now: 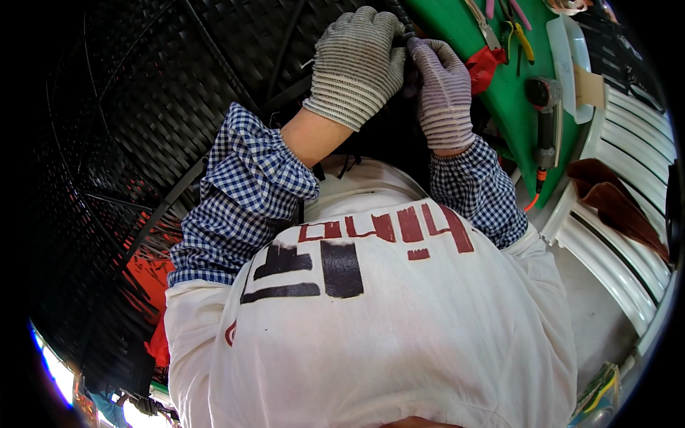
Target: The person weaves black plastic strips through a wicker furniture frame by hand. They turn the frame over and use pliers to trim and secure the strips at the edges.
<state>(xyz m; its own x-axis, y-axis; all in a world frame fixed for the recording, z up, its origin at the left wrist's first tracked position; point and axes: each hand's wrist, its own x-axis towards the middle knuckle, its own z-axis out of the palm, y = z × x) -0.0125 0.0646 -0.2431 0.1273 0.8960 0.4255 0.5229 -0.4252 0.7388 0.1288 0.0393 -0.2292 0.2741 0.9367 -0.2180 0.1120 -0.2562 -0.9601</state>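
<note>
A large black woven wicker panel [178, 78] of flat plastic-like strips fills the left and upper left. At its right side my left hand [359, 60], in a grey-striped knit glove, is closed with the fingers curled down; what they grip is hidden beneath them. Close beside it, my right hand [444, 89] in the same kind of glove has thumb and fingers pinched at a thin black wicker strip [402, 20] between the two hands. Dark shadow under the hands hides the strip's lower part.
Right of my hands a green surface [457, 28] holds yellow-handled pliers [524, 44], a red cloth [485, 69] and a black hand tool [546, 121] with an orange hose. Farther right are a translucent tray [569, 68], white ribbed pieces [635, 135] and a brown cloth [617, 203].
</note>
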